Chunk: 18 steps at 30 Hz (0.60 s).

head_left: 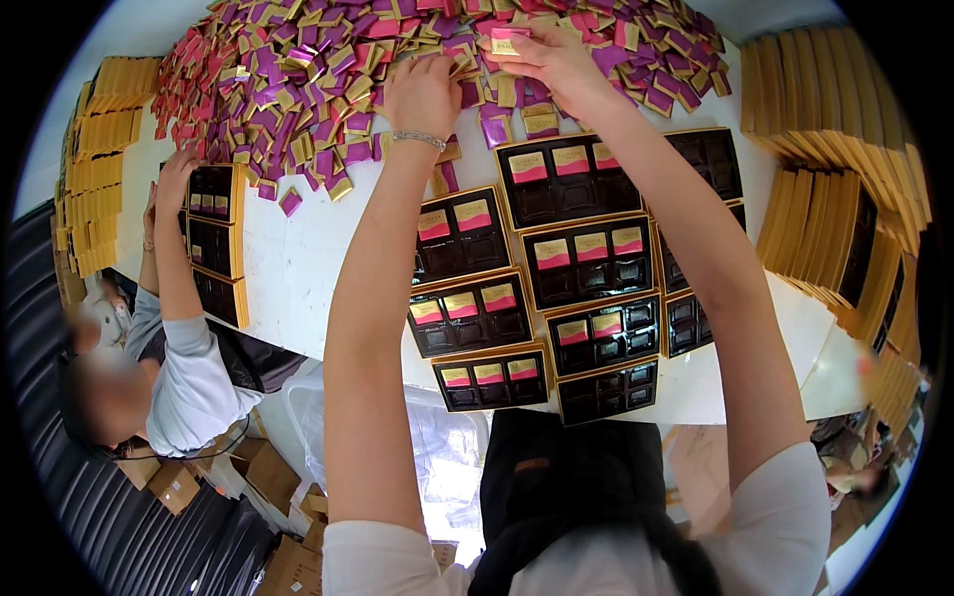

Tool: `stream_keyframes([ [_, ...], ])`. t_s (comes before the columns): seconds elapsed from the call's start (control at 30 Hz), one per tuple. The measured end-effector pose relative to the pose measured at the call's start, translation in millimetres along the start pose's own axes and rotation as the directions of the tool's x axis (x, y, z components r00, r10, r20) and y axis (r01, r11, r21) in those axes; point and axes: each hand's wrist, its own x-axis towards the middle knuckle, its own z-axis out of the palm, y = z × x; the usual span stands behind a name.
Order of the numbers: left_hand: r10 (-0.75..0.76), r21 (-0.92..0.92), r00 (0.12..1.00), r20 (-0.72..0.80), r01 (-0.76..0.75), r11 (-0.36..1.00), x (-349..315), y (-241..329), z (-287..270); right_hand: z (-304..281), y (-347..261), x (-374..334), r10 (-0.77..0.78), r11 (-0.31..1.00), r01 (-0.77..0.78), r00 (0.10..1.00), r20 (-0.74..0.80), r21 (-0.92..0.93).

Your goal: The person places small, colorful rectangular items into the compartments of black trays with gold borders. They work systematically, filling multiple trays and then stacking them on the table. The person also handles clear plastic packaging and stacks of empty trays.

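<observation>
My right hand (561, 65) pinches a small flat wrapped chocolate (511, 41), pink and gold, above the heap. To its left, my left hand (422, 94) reaches down into the heap of wrapped chocolates (318, 84); its fingers are curled and their tips hidden, so whatever they hold cannot be made out. Below my forearms lie several dark boxes with moulded trays and gold edges. One box (568, 184) has pink-and-gold chocolates along its back row and bare front pockets. The nearest box (608, 390) shows only bare pockets. My right forearm hides parts of the right-hand boxes.
Stacked gold-edged boxes (825, 89) line the right side, with more gold stacks (104, 129) at the far left. A co-worker (189, 387) reaches over another column of dark boxes (214, 246) on the white table (298, 258). Cardboard cartons (268, 472) stand below.
</observation>
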Motion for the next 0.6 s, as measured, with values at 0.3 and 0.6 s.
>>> stream_keyframes([
  [0.3, -0.016, -0.226, 0.999, -0.047, 0.005, 0.974, -41, 18, -38, -64, -90, -127, 0.223, 0.916, -0.099, 0.931, 0.289, -0.388],
  [0.6, -0.129, -0.446, 0.954, 0.27, 0.243, 0.861, -246, 195, -143, -99, -62, -307, 0.016, 0.37, 0.386, 0.907, 0.421, -0.845],
])
